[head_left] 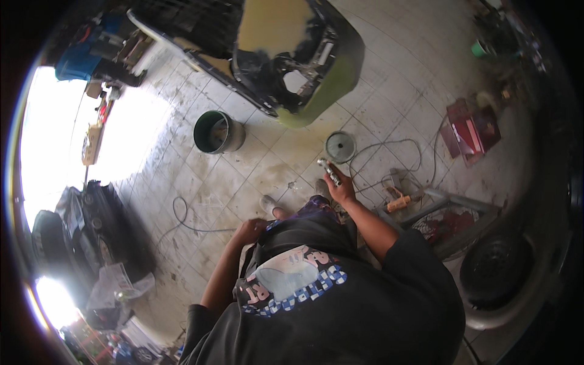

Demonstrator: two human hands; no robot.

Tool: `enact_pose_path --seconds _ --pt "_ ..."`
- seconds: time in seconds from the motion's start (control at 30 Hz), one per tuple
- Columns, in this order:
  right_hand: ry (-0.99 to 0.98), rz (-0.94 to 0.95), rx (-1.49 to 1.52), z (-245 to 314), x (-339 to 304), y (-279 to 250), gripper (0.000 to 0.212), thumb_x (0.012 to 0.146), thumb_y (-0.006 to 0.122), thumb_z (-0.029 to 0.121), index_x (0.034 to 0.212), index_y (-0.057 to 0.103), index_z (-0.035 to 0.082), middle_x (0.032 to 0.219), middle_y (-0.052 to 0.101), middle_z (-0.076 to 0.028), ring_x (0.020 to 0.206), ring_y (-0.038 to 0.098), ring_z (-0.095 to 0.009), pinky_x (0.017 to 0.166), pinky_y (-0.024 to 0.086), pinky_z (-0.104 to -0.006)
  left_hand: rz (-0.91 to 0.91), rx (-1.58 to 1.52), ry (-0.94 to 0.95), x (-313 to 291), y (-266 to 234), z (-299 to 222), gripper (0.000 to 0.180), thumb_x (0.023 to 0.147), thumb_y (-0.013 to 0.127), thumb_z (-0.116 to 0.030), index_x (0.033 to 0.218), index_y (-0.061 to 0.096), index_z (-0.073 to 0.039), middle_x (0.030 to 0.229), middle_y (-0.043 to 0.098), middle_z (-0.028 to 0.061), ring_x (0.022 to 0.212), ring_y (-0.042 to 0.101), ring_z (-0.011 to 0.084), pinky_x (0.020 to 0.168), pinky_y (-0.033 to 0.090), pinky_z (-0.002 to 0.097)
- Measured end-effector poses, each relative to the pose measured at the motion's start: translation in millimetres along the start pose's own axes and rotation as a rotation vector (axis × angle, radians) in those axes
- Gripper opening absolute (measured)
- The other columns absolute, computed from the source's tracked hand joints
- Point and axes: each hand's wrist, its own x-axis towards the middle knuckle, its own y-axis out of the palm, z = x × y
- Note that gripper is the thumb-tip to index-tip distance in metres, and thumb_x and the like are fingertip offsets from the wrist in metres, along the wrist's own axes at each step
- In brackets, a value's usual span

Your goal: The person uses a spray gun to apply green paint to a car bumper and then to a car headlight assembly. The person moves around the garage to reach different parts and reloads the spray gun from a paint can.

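My right hand (340, 188) is raised in front of me and grips a small silvery metal tool (330, 171) that sticks up out of the fist. My left hand (249, 230) hangs low by my waist with the fingers curled; whether it holds anything is hidden by my black printed shirt. My feet show on the tiled floor just below the hands. A round grey lid (340, 146) lies on the tiles just beyond the tool.
A green bucket (216, 131) stands on the tiled floor ahead left. A yellow-green car bumper (328, 79) lies beyond it. Cables (389, 152) snake across the floor to the right, near a red toolbox (468, 131) and a metal stand. A wheel (496, 271) sits lower right.
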Motion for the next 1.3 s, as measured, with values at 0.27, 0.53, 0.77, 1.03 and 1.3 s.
enact_pose_path --seconds 0.27,0.53,0.77,1.03,1.3 --pt "-0.187 0.717 0.148 119 -12 103 0.052 0.098 0.069 0.03 0.147 0.055 0.024 0.124 0.071 -0.016 0.111 0.071 -0.026 0.093 0.054 -0.0351 0.056 -0.441 0.041 34 17 -34 0.032 0.098 0.067 -0.024 0.122 0.07 -0.002 0.109 0.076 0.0117 0.104 0.071 0.0202 0.09 0.055 0.0354" --pt "-0.263 1.071 -0.024 236 -37 267 0.054 0.099 0.066 0.02 0.15 0.052 0.025 0.123 0.072 -0.014 0.108 0.068 -0.018 0.096 0.052 -0.0323 -0.193 -1.111 0.139 -18 10 58 0.033 0.1 0.066 -0.019 0.126 0.065 0.001 0.113 0.074 0.0117 0.108 0.069 0.0198 0.092 0.053 0.0336" --pt "-0.221 1.261 -0.148 309 -81 412 0.055 0.101 0.063 0.018 0.154 0.048 0.018 0.083 0.062 0.001 0.077 0.056 -0.008 0.077 0.051 -0.0266 -0.502 -1.268 0.131 -113 -57 135 0.026 0.098 0.069 -0.017 0.114 0.072 0.004 0.108 0.075 0.0108 0.098 0.07 0.0183 0.092 0.053 0.033" --pt "-0.46 1.514 -0.185 359 -148 544 0.053 0.102 0.062 0.014 0.153 0.048 0.014 0.09 0.067 -0.001 0.083 0.06 -0.008 0.08 0.052 -0.0266 -0.804 -1.223 0.089 -185 -77 246 0.03 0.099 0.066 -0.024 0.113 0.074 0.001 0.103 0.076 0.0111 0.094 0.07 0.0178 0.087 0.054 0.0344" --pt "-0.828 1.749 -0.354 373 -190 642 0.054 0.092 0.075 0.028 0.143 0.059 0.02 0.109 0.073 -0.023 0.102 0.072 -0.036 0.089 0.055 -0.0385 -1.553 -1.067 -0.823 -305 -73 373 0.032 0.089 0.069 -0.035 0.107 0.078 -0.011 0.1 0.075 0.0182 0.095 0.071 0.0381 0.086 0.055 0.0469"
